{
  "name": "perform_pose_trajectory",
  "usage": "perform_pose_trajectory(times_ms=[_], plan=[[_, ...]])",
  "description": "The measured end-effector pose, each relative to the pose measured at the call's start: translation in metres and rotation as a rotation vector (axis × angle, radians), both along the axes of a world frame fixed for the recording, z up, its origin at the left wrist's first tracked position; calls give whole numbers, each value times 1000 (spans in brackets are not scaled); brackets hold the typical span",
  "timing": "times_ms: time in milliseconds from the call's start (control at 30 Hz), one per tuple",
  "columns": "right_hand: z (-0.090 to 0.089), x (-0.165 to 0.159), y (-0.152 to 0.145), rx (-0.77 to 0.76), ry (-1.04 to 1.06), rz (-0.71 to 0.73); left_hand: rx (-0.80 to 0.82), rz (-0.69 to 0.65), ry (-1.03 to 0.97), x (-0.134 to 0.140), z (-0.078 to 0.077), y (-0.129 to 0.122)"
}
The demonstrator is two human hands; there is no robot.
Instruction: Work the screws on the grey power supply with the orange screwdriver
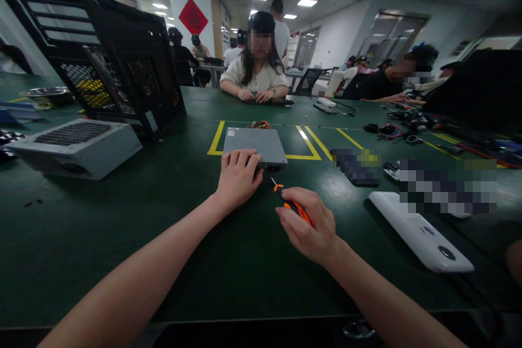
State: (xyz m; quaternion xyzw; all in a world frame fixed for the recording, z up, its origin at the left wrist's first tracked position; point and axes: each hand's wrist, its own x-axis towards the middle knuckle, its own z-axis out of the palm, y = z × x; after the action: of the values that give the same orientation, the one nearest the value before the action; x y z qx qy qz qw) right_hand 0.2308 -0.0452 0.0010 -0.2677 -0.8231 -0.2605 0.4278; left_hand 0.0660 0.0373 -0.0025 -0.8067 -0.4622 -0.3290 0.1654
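Observation:
A grey computer power supply [256, 142] lies flat on the green table, with coloured cables bunched behind it. My left hand [240, 179] grips its near left edge, fingers over the top and thumb at the front side. In my right hand [312, 223] is a screwdriver [294, 207] with an orange and black handle. Its thin metal tip points up and left, just short of the power supply's near side and apart from it. Part of the handle is hidden by my fingers.
To the left stand a black computer case [134, 76] and a second power supply [89, 147]; behind them is a metal bowl [48, 95]. A white power bank-like device [420, 231], a phone [354, 167] and cables [391, 130] lie right. A person [255, 73] sits opposite.

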Motion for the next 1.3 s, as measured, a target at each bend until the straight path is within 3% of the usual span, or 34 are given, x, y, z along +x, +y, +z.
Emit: perform_pose_trajectory(times_ms=[167, 867, 1300], plan=[[-1, 0, 0, -51, 77, -15, -1, 0, -3, 0, -1, 0], [0, 0, 0, -10, 50, -27, -1, 5, 8, 0, 0, 0], [0, -1, -1, -69, 46, -2, 1, -6, -1, 0, -1, 0]])
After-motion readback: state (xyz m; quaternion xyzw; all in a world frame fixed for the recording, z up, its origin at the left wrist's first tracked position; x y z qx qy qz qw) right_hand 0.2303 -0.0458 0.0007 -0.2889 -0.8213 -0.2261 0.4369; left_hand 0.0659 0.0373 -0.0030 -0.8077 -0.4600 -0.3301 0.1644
